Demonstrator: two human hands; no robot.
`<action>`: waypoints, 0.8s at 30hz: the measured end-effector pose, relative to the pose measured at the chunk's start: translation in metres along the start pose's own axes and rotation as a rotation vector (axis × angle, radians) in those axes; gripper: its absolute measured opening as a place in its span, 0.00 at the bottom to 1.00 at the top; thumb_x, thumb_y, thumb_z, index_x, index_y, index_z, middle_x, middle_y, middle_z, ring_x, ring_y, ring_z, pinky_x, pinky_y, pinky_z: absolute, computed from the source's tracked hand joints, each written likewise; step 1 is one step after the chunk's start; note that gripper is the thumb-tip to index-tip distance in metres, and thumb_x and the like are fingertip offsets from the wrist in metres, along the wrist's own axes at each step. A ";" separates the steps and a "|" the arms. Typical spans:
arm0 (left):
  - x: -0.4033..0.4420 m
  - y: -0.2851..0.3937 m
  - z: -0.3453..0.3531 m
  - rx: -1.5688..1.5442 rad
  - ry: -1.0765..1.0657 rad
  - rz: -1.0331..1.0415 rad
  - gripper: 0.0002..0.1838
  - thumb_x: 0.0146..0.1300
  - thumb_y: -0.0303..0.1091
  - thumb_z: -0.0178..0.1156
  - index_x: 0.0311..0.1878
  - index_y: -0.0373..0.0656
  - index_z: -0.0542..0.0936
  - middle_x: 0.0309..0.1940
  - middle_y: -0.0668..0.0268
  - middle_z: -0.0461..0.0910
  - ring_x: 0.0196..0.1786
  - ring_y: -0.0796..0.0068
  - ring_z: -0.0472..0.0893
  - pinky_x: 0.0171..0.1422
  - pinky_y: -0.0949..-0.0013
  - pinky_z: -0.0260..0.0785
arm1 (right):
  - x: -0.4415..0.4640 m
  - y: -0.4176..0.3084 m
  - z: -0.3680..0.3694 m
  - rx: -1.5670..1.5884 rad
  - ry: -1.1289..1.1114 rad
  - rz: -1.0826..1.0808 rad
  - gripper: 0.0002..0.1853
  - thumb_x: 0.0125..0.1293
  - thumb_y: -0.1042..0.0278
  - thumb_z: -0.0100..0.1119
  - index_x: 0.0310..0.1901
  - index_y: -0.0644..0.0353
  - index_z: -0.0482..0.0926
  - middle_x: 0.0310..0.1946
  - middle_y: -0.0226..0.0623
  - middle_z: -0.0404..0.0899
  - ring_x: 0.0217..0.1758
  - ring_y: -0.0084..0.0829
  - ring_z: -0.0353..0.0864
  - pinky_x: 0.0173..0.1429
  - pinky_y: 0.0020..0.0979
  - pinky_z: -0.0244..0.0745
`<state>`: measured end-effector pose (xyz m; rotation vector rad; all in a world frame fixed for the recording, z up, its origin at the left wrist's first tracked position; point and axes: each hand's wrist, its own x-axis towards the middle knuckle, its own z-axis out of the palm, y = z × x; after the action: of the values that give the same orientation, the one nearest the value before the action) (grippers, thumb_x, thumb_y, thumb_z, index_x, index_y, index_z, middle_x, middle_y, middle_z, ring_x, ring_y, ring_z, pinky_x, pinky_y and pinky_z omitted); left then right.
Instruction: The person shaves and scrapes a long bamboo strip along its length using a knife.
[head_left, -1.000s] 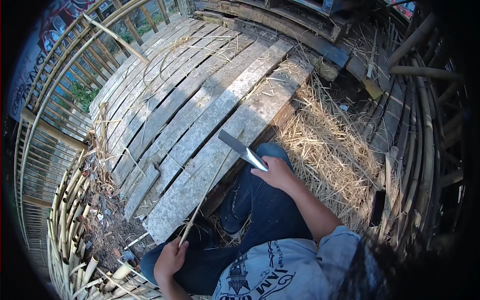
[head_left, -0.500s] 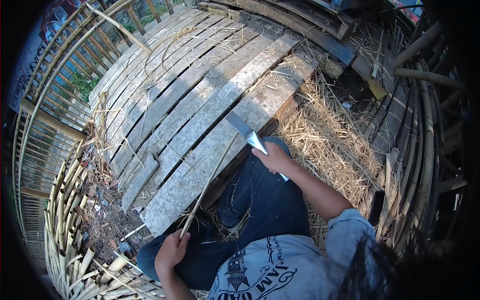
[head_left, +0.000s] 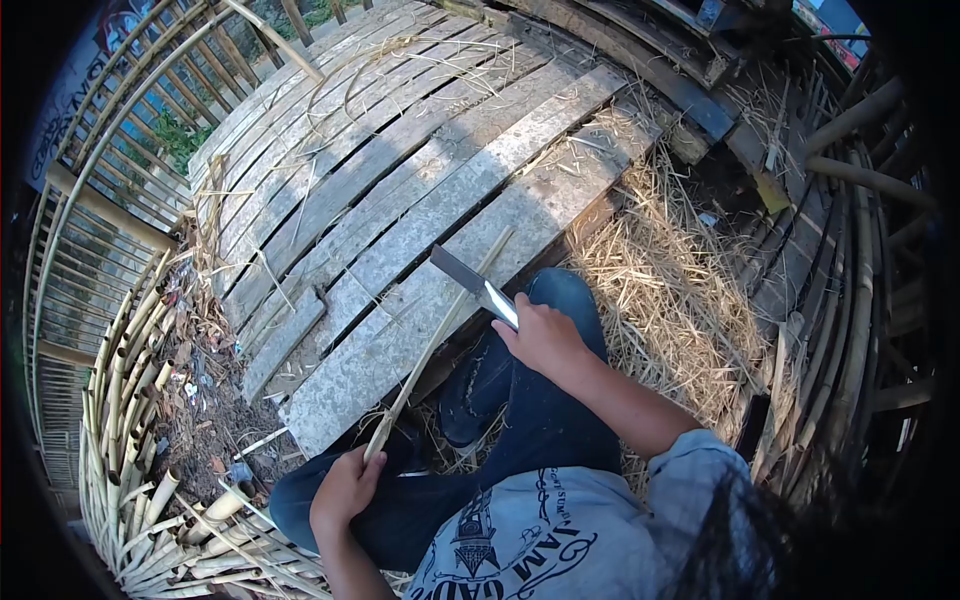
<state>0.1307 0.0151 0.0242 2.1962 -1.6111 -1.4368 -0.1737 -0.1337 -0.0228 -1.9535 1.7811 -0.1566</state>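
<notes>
My left hand (head_left: 345, 490) is closed around the near end of a long, thin bamboo strip (head_left: 425, 360), close to my bent left knee. From there the strip slants up and away over the edge of the planks. My right hand (head_left: 543, 333) grips the shiny metal handle of a broad, square-ended knife (head_left: 460, 270). The knife's blade crosses the strip close to its far end, and a short length shows beyond the blade. Whether the edge cuts into the strip cannot be made out.
A platform of weathered planks (head_left: 350, 215) lies ahead, with loose bamboo slivers on it. Straw-like shavings (head_left: 680, 280) cover the ground at right. Cut bamboo poles (head_left: 125, 400) are piled at left by a bamboo fence (head_left: 110, 210). Long bamboo pieces (head_left: 850, 290) lean at far right.
The knife has moved left and slightly down across the bamboo strip, whose far end now shows past the blade. My left hand keeps its hold. The view has shifted slightly.
</notes>
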 end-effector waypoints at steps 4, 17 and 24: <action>-0.004 0.010 -0.002 -0.001 0.034 0.099 0.18 0.72 0.41 0.54 0.38 0.31 0.76 0.22 0.46 0.75 0.26 0.51 0.75 0.36 0.57 0.67 | -0.014 -0.011 0.002 0.136 -0.093 -0.015 0.18 0.65 0.59 0.59 0.44 0.66 0.68 0.30 0.57 0.82 0.36 0.59 0.83 0.41 0.53 0.79; -0.002 0.009 -0.001 0.052 0.013 -0.002 0.18 0.71 0.42 0.53 0.38 0.31 0.75 0.23 0.45 0.74 0.28 0.43 0.75 0.36 0.54 0.66 | -0.061 -0.031 0.034 0.283 -0.243 -0.004 0.19 0.57 0.69 0.61 0.46 0.70 0.66 0.30 0.61 0.81 0.37 0.59 0.83 0.44 0.51 0.80; -0.004 0.004 0.004 0.034 0.050 0.035 0.17 0.71 0.41 0.53 0.39 0.33 0.75 0.23 0.45 0.74 0.28 0.43 0.75 0.35 0.54 0.65 | -0.023 0.009 0.003 0.095 -0.226 -0.101 0.17 0.57 0.67 0.63 0.45 0.65 0.71 0.34 0.55 0.83 0.40 0.56 0.84 0.45 0.51 0.80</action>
<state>0.1249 0.0186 0.0262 2.1915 -1.6611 -1.3448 -0.1841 -0.1116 -0.0238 -1.9112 1.5059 -0.0509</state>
